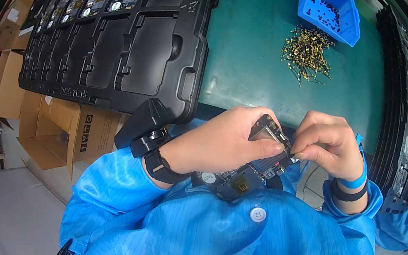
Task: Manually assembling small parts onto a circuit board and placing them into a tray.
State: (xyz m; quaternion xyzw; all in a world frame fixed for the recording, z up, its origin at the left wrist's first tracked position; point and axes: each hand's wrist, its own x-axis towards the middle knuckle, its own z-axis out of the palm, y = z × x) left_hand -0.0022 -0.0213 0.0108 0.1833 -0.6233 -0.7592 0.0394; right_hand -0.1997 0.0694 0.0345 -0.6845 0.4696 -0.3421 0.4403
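Note:
A dark circuit board assembly (248, 174) is held close to my chest, above the blue coat. My left hand (218, 144) wraps over its top and grips it. My right hand (327, 146) pinches at the board's right end, fingertips pressed on a small part near the edge; the part itself is too small to make out. A black band with a device sits on my left wrist, and a blue band and a black band circle my right wrist.
A green bench mat (266, 45) lies ahead. A large black moulded tray (140, 46) holding several boards at its far end covers the left. A pile of small gold parts (307, 54) and a blue bin (327, 7) sit at right. Stacked black trays (402, 109) line the right edge; cardboard boxes (56, 126) stand on the floor at left.

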